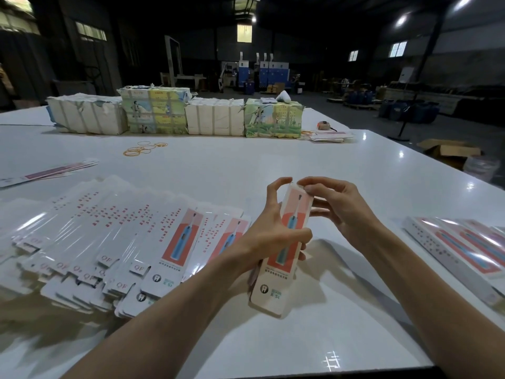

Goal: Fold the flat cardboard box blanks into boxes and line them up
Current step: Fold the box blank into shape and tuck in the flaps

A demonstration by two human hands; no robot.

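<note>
Right now the step in hand looks like closing the far end of a half-formed box (273, 285). It is held just above the desk (246, 165) between both hands, its printed toothbrush face up and its near end pointing back at the person. The left hand (269, 233) grips the box round its middle, thumb across the printed face and fingers (273, 188) curled about it, one arching up to the far end. The right hand (341, 207) pinches the top flap there between its fingertips (307, 187). To do this well, I would judge, the left hand should hold the tube square without crushing it, so that the walls sit at right angles. The right should bend the flap along its crease and guide the tongue inside the wall rather than force it. Whether the near end is already closed cannot be told. The fanned pile of flat blanks (123, 236) lies on the desk to the left, and the finished boxes (464, 250) lie side by side at the right, where this one would likely go next.
</note>
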